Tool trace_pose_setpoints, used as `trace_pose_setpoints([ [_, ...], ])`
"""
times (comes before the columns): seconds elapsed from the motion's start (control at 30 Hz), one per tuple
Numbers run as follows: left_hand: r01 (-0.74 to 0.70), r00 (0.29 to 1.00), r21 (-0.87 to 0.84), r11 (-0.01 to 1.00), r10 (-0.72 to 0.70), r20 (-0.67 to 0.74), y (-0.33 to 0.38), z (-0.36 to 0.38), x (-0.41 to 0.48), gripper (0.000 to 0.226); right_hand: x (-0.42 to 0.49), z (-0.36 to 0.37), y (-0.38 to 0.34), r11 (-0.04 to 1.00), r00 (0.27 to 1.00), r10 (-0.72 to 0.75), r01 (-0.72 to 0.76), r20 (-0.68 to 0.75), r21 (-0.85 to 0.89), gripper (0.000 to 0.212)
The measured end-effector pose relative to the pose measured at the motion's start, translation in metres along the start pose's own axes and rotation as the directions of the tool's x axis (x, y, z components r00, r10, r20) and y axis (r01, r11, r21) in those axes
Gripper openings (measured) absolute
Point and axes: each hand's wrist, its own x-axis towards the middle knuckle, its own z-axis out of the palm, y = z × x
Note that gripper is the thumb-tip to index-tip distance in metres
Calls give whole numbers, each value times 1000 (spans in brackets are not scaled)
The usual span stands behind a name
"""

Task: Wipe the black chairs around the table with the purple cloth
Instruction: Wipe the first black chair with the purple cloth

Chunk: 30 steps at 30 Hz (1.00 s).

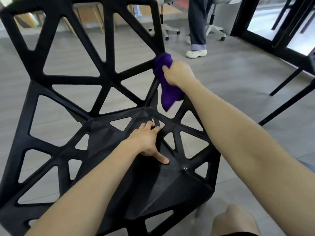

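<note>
Just one chair (109, 78), one purple cloth (168, 92)

We see a grey plank floor (238, 79) across the whole room. At the back stand two white office chairs (170, 28) on casters, and a person in dark trousers (197, 23) and white shoes (196, 53). On the right, bright daylight enters through black-framed glass (262, 17).
</note>
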Motion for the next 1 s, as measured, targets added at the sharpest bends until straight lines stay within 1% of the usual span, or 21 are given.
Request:
trace_pose_setpoints([
  [0.07, 21, 1000, -37, 999, -20, 15, -1, 0, -1, 149, 17, 3, -10, 1000, 1000, -1, 1, -9, 30, 35],
  [0.17, 19, 1000, -58, 998, -18, 21, 1, 0, -3, 148, -14, 6, 14, 999, 999, 6, -5, -33, 50, 37],
  [0.27, 2, 1000, -33, 999, -2, 11, 0, -2, -1, 151, -88, 13, 59, 998, 998, 44, -42, -40, 45, 39],
  [0.33, 5, 1000, -25, 1000, -5, 5, -1, -1, -2, 152, -150, 15, 87, 998, 997, 50, -48, -67, 33, 37],
  [0.4, 1, 1000, -22, 1000, -1, 0, -1, 1, -3, 151, -199, 16, 106, 998, 994, 67, -66, -86, 14, 33],
  [0.43, -5, 1000, -15, 1000, 5, -6, -1, 2, -3, 151, -209, 16, 109, 997, 992, 83, -83, -90, 6, 33],
  [0.5, -14, 1000, -1, 1000, 14, -12, -1, 1, -4, 151, -200, 12, 101, 993, 990, 105, -109, -91, -49, 37],
  [0.57, -20, 1000, 5, 1000, 20, -18, -1, 1, -5, 151, -160, 10, 79, 992, 992, 79, -87, -94, -86, 42],
  [0.63, -20, 999, -23, 1000, 20, -25, -3, 3, -6, 150, -110, 11, 53, 996, 993, 60, -66, -106, -57, 46],
  [0.73, -21, 999, -80, 997, 17, -43, -6, 8, -8, 150, -73, 13, 28, 997, 991, 64, -70, -119, -43, 42],
  [0.8, -38, 999, -108, 993, 34, -38, -9, 9, -6, 149, -87, 15, 35, 996, 991, 69, -75, -116, -51, 44],
  [0.87, -41, 999, -127, 991, 36, -37, -9, 11, -6, 150, -125, 14, 59, 996, 991, 83, -87, -107, -30, 46],
  [0.93, -29, 999, -158, 987, 24, -33, -8, 12, -6, 152, -175, 18, 90, 993, 986, 113, -115, -123, -9, 43],
  [1.0, -35, 998, -205, 978, 25, -52, -11, 14, -9, 159, -224, 14, 110, 977, 967, 207, -197, -151, 81, 37],
])
